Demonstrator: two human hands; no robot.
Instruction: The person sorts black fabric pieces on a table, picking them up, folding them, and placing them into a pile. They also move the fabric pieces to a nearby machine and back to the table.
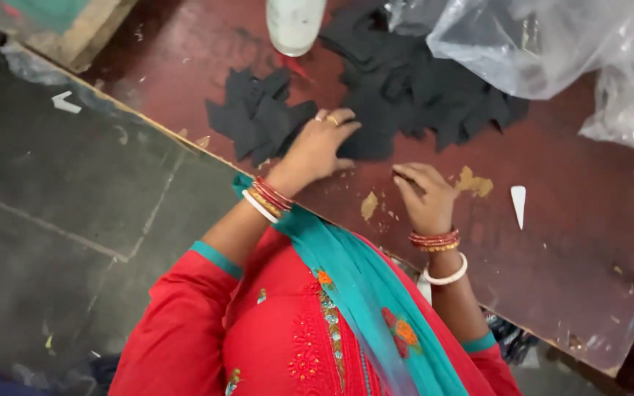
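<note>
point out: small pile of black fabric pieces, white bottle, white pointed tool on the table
small black fabric pile [254, 114], head view, middle of the stacked pieces left of the left hand.
white bottle [294, 23], head view, middle of its body at the top edge.
white pointed tool [519, 202], head view, its wider upper half.

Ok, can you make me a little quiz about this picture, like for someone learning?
1. True or false: the left hand rests on the black fabric pieces.
2. What colour is the table? A green, B dark red, C yellow.
3. Which small thing lies on the table to the right of the right hand?

Key
1. True.
2. B.
3. A white pointed piece.
</note>
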